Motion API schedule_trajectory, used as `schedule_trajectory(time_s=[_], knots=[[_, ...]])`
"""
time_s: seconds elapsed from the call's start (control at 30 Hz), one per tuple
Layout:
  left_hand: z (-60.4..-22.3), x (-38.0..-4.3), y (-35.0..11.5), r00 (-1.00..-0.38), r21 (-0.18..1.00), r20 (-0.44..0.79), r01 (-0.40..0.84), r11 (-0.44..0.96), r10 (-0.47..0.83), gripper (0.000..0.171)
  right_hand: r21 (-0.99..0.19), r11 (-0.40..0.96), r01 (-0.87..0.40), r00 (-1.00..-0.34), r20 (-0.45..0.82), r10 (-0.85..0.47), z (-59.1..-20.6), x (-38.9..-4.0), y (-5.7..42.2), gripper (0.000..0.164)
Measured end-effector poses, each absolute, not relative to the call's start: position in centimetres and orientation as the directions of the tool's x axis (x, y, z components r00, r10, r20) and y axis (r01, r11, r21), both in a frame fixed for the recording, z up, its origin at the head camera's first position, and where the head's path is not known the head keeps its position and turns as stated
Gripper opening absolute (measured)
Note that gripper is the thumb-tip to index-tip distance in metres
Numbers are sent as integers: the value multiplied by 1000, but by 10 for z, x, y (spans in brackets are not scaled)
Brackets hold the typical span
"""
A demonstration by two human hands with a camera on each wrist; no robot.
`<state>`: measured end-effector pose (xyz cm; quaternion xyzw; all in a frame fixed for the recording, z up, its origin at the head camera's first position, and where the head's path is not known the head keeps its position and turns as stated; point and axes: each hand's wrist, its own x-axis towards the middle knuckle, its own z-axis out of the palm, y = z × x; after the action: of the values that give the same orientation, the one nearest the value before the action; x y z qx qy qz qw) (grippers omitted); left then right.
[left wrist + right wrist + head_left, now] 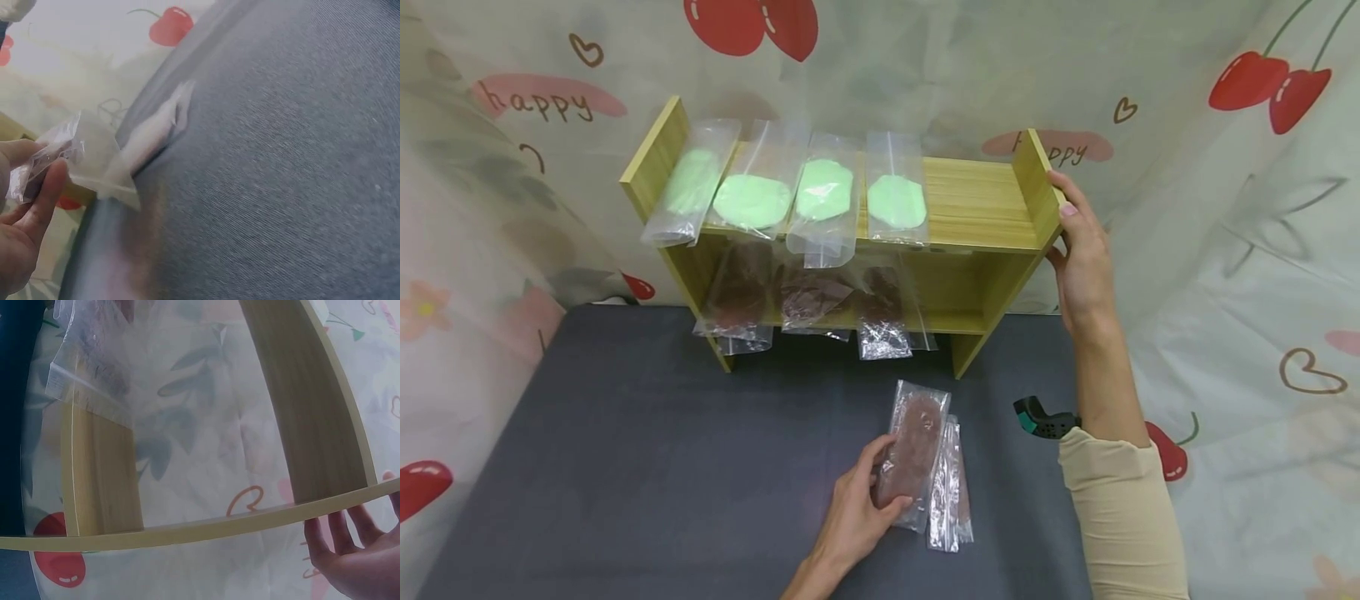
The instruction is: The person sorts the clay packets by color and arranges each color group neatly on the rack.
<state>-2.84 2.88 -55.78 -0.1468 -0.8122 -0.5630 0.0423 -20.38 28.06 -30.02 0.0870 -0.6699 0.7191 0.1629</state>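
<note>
My left hand grips a clear zip bag with a flat, reddish-brown, rounded piece inside, thumb on one edge and fingers on the other. More such zip bags lie on the dark table right beside it. In the left wrist view, thumb and fingers pinch the bag. My right hand holds the right side panel of a small two-tier wooden shelf, with fingers against its outer face and one fingertip at the edge. The right wrist view shows those fingers along the panel.
Several zip bags with pale green pieces lean along the shelf's upper tier. Bags with dark brown pieces occupy its lower tier and overhang the front. A patterned curtain rises behind the grey table. A small black device sits by the right wrist.
</note>
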Motion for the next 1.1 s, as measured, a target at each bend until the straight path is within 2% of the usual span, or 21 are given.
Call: schedule_trajectory(time_s=[0.3,0.73,0.9,1.1], knots=[[-540,-30,31,-957,950,197,240,199,212,68,-934,-48,-355,-930,348,120,-300,-204,281,41],[-514,-29,38,-962,984,147,165,65,229,67,-932,-43,-360,-929,353,113,-301,-203,280,41],[-486,-26,39,-958,990,139,137,-24,253,64,-931,-37,-362,-927,356,115,-301,-204,279,41],[-458,-28,39,-952,986,166,158,-54,256,62,-933,-40,-358,-928,352,120,-301,-204,278,42]])
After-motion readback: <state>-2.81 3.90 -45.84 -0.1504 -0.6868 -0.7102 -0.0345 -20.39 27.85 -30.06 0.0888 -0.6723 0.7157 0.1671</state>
